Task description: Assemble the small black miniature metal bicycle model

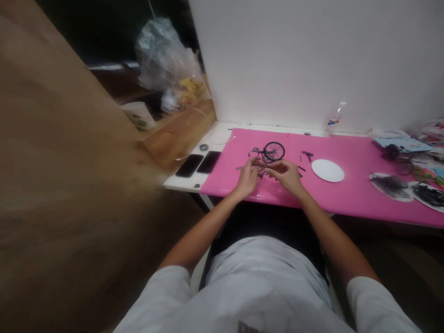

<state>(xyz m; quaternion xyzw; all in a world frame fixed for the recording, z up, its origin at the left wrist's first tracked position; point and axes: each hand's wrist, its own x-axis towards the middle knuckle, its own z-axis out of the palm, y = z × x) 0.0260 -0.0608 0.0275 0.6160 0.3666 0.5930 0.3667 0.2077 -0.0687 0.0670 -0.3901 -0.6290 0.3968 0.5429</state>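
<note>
A small black model bicycle [274, 151] with a spoked wheel is between my hands, over the pink table cover [277, 196]. My left hand [248, 178] has its fingers closed on the near left side of the model. From the right, my right hand [287, 175] pinches at its near side, with thumb and fingertips together. The fingers hide part of the frame. Just right of my right hand lie small dark parts, and beyond them a small black piece [307, 155] shaped like a bracket.
Two dark phones [189, 165] lie at the table's left end near a small round object [204, 147]. Right of my hands is a white plate [328, 170]. Plates of black parts [430, 194] and another model bicycle [402, 159] stand farther right. A clear bottle [336, 116] stands by the wall.
</note>
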